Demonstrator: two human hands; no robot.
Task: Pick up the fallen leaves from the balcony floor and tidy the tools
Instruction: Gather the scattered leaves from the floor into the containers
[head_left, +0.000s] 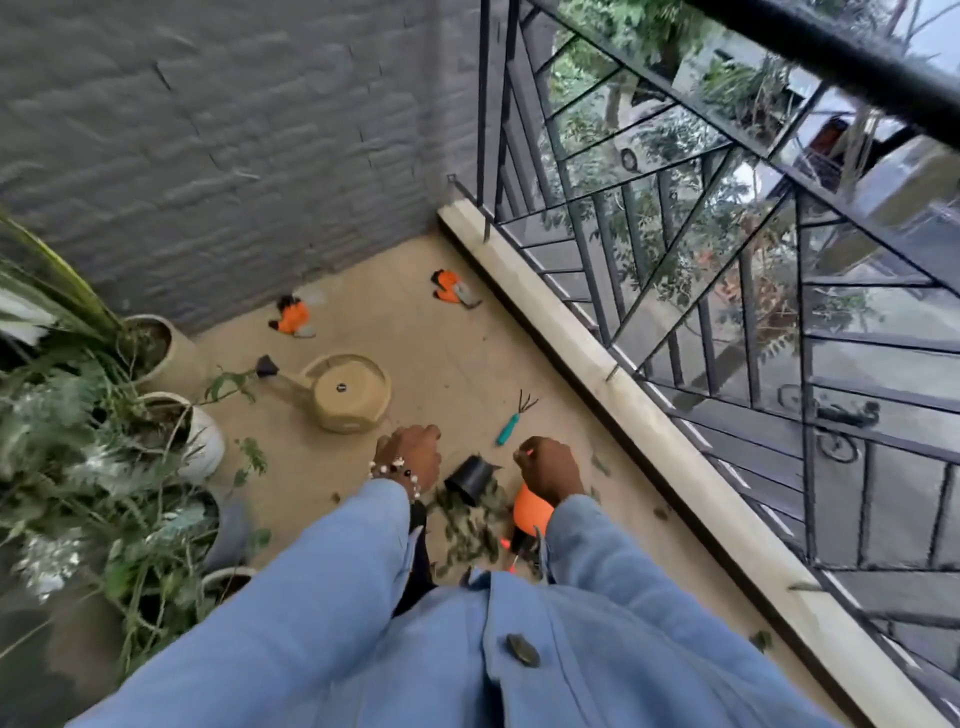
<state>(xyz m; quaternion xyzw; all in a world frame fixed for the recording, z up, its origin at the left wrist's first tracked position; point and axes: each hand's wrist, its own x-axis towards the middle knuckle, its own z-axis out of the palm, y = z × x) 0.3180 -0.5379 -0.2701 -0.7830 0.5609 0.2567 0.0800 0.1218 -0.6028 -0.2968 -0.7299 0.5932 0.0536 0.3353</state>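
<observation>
The person stands on the balcony floor (415, 332), looking down over blue sleeves at both hands held out in front. The left hand (410, 457), with a beaded bracelet (395, 470) at the wrist, has its fingers curled under; whether they hold anything cannot be told from above. The right hand (550, 467) is also curled, and a small orange bit shows at its fingertips, though the blur hides what it is.

Below the hands a heap of fallen leaves (467, 530) lies on the floor, with a black plastic pot (472, 478) tipped on its side at the heap's far edge. An orange object (530, 512) sits just beside the heap, partly under the right wrist. More stray leaves lie near the concrete kerb (571, 332) under the railing (727, 260).

Farther off, a teal-handled hand rake (511, 423) lies near the kerb, a beige watering can (348, 392) rests on its side, and two orange gloves (293, 317) (452, 286) lie apart close to the grey brick wall (208, 130). Potted plants (104, 415) crowd the left side.
</observation>
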